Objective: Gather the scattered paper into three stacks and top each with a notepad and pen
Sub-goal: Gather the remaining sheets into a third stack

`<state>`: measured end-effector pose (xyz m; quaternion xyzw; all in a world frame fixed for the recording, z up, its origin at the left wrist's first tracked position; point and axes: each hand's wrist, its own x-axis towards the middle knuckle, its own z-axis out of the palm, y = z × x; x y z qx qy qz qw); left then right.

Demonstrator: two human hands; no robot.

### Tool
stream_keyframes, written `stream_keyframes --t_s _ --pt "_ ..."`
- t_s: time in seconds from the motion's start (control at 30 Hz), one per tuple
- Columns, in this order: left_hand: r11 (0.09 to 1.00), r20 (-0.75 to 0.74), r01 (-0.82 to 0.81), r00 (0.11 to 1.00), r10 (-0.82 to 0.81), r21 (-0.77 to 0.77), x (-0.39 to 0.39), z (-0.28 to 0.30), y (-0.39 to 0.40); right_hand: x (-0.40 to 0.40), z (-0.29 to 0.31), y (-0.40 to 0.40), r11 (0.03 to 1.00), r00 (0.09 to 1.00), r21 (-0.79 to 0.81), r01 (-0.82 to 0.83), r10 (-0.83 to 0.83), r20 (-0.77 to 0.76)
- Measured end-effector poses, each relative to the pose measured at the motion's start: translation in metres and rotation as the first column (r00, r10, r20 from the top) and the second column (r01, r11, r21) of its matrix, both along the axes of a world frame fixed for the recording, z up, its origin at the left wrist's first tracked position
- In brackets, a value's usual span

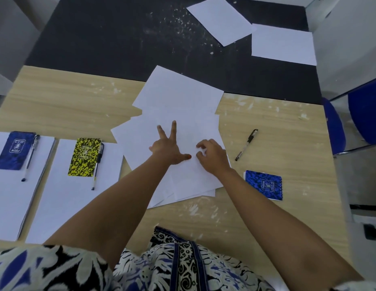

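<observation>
Far left, a neat paper stack (8, 198) carries a blue notepad (14, 150) with a pen (30, 158) along its right side. Next along, a second stack (63, 204) wears a yellow notepad (84, 157) and its own pen (97, 165). Centre of the wooden table (57, 101), a loose fan of sheets (178, 101), edges all askew. The left hand (168, 149) lies flat on them, fingers spread wide, thumb out to the right. Just beside it, the right hand (212, 155) sits on the same sheets with fingers curled; whether it pinches a sheet, I cannot tell. Right of the pile, a spare pen (246, 144) lies bare on the wood, another blue notepad (263, 185) nearer the table's front edge. Two stray sheets (283, 44) rest on the dark mat (109, 38) beyond.
</observation>
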<state>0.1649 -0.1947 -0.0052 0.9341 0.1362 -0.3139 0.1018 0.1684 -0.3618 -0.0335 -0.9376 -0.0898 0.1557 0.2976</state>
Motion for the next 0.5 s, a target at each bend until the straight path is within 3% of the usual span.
stream_keyframes --t_s 0.33,0.5 --pt "0.998 -0.352 -0.037 0.935 0.049 0.040 0.035 -0.010 -0.015 0.080 -0.007 -0.009 0.971 0.973 0.070 0.229 -0.230 0.008" --pt "0.997 -0.433 -0.022 0.900 0.051 0.072 0.044 -0.019 -0.021 0.124 -0.010 -0.002 0.958 0.959 0.044 0.284 -0.283 -0.025"
